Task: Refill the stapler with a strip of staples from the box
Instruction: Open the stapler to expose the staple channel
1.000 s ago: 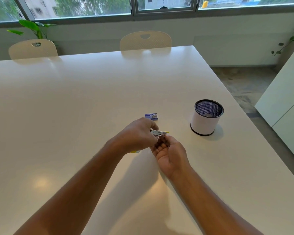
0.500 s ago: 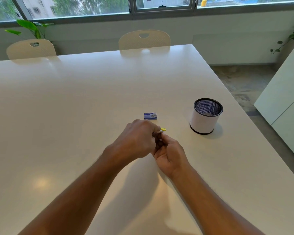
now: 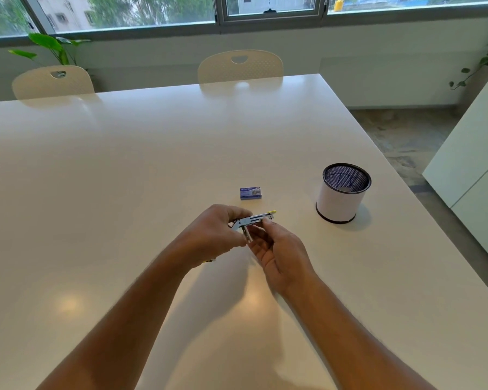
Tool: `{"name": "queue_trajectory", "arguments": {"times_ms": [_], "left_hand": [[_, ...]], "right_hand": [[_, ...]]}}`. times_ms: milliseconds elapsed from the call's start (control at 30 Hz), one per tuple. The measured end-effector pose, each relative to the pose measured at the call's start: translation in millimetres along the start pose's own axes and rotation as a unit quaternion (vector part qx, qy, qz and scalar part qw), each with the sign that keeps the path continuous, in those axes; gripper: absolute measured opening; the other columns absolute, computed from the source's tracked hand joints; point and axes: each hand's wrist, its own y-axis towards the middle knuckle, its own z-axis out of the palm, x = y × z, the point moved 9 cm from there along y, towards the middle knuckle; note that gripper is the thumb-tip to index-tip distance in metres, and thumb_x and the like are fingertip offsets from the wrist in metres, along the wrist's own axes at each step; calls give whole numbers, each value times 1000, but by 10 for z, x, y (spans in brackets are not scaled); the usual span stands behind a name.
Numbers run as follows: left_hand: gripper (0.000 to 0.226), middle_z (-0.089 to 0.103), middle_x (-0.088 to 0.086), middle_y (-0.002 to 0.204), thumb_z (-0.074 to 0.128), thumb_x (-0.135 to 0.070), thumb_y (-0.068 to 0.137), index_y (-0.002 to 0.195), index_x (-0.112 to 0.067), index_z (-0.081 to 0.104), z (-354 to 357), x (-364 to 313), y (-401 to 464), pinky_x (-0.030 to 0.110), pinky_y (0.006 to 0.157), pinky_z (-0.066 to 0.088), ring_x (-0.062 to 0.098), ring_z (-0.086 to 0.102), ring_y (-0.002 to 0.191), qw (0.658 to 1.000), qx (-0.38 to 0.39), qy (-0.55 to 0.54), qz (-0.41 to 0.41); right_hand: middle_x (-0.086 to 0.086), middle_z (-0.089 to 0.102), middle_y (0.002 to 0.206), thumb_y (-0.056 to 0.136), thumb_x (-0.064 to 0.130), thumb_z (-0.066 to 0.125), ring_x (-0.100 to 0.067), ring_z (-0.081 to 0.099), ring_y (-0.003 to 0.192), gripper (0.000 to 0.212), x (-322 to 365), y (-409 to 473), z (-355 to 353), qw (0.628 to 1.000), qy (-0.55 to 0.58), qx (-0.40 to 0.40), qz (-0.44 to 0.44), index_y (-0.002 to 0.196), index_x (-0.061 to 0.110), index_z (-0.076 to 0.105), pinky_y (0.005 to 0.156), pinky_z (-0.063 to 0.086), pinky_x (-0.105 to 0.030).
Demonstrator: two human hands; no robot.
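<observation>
A: Where was the stapler (image 3: 255, 220)?

B: Held above the white table (image 3: 124, 178), between both hands. Metal part pointing up and to the right, with a small yellow tip at the far end. Opened at the hinge, as far as could be seen.

A: And the grip?

B: Left hand (image 3: 217, 232) closed around the rear end of the stapler, fingers curled over it. Right hand (image 3: 279, 251) just beside, palm turned up, fingertips (image 3: 268, 224) touching the underside of the metal part. Closed on the stapler also, but more lightly. Could not tell if a strip of staples was between the fingers: too small and partly hidden.

A: The box of staples?

B: Small blue box (image 3: 250, 193) lying flat on the table, just beyond the hands, not touched by them. Shut or open, not possible to say.

A: Other things around?

B: A cylindrical pen holder (image 3: 341, 197), white wall with dark mesh inside, standing upright to the right of the hands, apart from the box. Two pale chairs (image 3: 240, 66) at the far edge of the table. Green plant (image 3: 50, 47) at far left under the windows (image 3: 152, 9). White cabinet (image 3: 476, 164) at the right side.

A: Something in the way?

B: Only the left hand itself, covering the rear of the stapler. A little yellow piece (image 3: 209, 260) visible under the left wrist, not clear what.
</observation>
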Motion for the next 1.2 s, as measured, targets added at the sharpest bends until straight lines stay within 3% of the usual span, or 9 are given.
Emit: {"name": "queue_trajectory", "arguments": {"times_ms": [100,233,400,533,733,900,967,1067,1200], "left_hand": [[33,68,1,70,72,-8,93,121,-25,73,1,42,-4,17,36,34,0,44,39,1000,-6,-11,24],[25,76,6,70,71,-18,94,112,-36,74,-22,84,2,36,53,46,15,55,53,998,-31,-6,48],[11,76,5,83,64,-16,101,106,-15,73,-31,98,-16,20,45,48,14,72,53,998,-40,12,53],[16,77,5,83,58,-22,104,99,-11,69,11,178,-2,24,46,51,21,74,56,999,-44,7,31],[21,78,15,84,48,-20,107,104,-5,62,52,331,26,34,55,59,25,73,59,974,-105,-197,-28],[19,80,10,100,44,-19,106,100,-10,60,41,434,-5,49,81,63,27,77,80,924,-185,-330,-51],[20,78,10,108,43,-20,107,100,-12,60,95,458,-30,50,82,63,28,79,87,906,-199,-369,-60],[19,75,12,113,44,-20,107,102,-13,60,224,485,-53,45,74,65,28,79,86,882,-202,-421,-72],[17,73,21,99,49,-14,102,101,-2,62,385,621,-57,48,82,64,37,78,91,850,-176,-484,-111]], "right_hand": [[-21,75,103,102,16,55,-24,71,92,25,31,-5,-21,1000,-19,-1,-12,110,-3,70,96,56,-38],[-18,74,100,97,17,63,-20,70,89,23,32,-4,-40,999,-35,2,-15,111,0,71,88,56,-32],[-10,72,90,94,19,67,-16,66,85,17,121,-2,-76,997,-59,-3,-44,102,5,75,81,56,-27],[-7,68,84,95,25,66,-15,64,81,24,182,-27,-99,995,-78,-8,-56,101,4,75,80,58,-26],[-1,55,69,97,28,64,-10,48,62,27,203,-119,-52,976,-211,-24,-56,103,3,72,58,43,-23],[5,63,60,89,44,70,-7,53,59,21,358,-252,143,853,-490,2,-179,92,23,74,66,48,-33],[10,62,58,85,50,70,-4,53,55,27,381,-327,245,761,-608,14,-226,100,28,72,65,49,-30],[7,70,87,90,50,64,-14,63,75,28,417,-407,376,598,-747,9,-288,110,30,70,71,55,-35],[4,65,80,93,36,58,-19,58,67,19,504,-385,407,513,-792,39,-330,91,23,71,57,44,-30]]}}
